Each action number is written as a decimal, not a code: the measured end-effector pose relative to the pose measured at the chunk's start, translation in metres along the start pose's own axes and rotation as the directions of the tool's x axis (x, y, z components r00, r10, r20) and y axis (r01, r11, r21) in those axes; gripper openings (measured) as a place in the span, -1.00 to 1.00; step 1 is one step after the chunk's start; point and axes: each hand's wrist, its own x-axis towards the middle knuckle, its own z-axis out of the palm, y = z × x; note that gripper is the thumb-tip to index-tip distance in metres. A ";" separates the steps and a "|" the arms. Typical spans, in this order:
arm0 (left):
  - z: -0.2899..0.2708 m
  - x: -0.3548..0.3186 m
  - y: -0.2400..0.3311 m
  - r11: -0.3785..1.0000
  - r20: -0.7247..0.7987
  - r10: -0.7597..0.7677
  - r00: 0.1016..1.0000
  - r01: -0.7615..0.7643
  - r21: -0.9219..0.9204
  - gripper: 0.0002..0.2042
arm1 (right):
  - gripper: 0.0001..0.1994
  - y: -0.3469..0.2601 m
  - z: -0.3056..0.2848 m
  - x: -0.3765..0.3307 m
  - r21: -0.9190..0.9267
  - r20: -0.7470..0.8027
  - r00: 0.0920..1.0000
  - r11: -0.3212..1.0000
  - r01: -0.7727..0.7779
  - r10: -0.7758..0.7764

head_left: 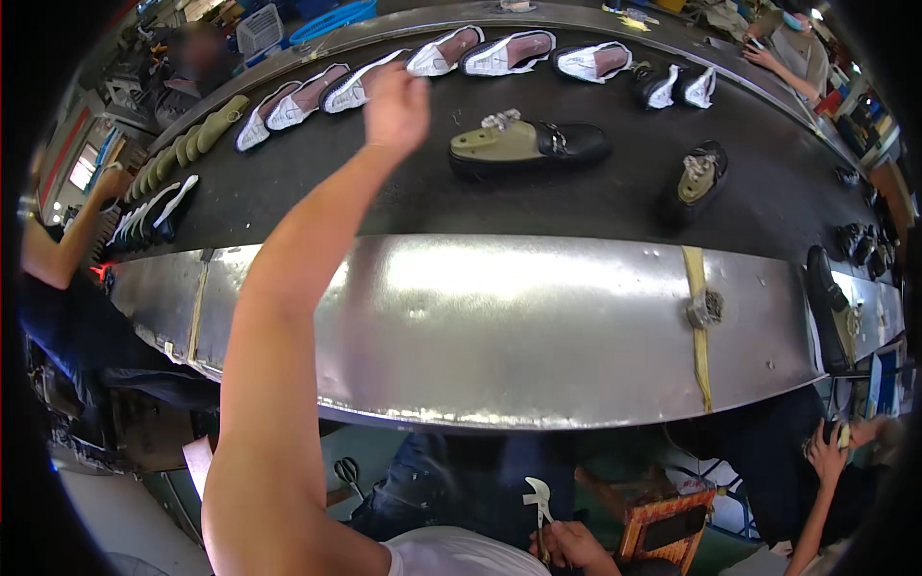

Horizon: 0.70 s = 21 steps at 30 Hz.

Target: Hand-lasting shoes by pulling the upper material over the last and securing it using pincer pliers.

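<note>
My left hand (396, 108) reaches across to the far row, over the end of a white-lined shoe upper (357, 88). Its fingers are blurred and partly hidden, so whether they grip the upper does not show. Low in the view, near my lap, my right hand (574, 545) is closed around lasting pincers (540, 499) with a curved metal jaw. Beyond the metal ledge, a black and olive shoe on a last (514, 144) lies on the dark belt. Another lasted shoe (699, 180) stands farther right.
More uppers (507, 53) line the belt's far side. Olive pieces (187, 149) stand at left. A metal ledge (499, 326) runs before me, with a yellow strap and a small lump (709, 307). Co-workers sit left, right and far right. Scissors (348, 472) hang below.
</note>
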 end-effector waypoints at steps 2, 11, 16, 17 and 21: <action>-0.022 -0.001 -0.099 0.901 -0.046 -0.262 0.964 0.262 0.347 -0.69 | -0.43 -0.006 -0.005 0.004 -0.004 0.046 0.999 1.000 0.005 -0.004; -0.009 0.019 -0.212 0.656 0.267 -0.746 0.610 0.742 0.139 -0.56 | -0.53 -0.029 -0.012 0.012 0.098 -0.057 0.992 0.989 -0.108 0.114; 0.017 0.049 -0.261 0.770 0.327 -0.638 0.697 0.584 0.256 -0.54 | -0.60 -0.040 -0.011 0.019 0.199 -0.041 0.992 0.974 -0.109 0.119; 0.021 0.058 -0.271 0.755 0.278 -0.656 0.702 0.606 0.250 -0.48 | -0.60 -0.045 -0.011 0.023 0.187 -0.021 0.993 0.976 -0.113 0.119; 0.099 0.057 -0.155 0.612 0.215 -0.787 0.578 0.776 0.153 -0.35 | -0.60 -0.052 -0.007 0.023 0.239 -0.105 0.982 0.962 -0.131 0.160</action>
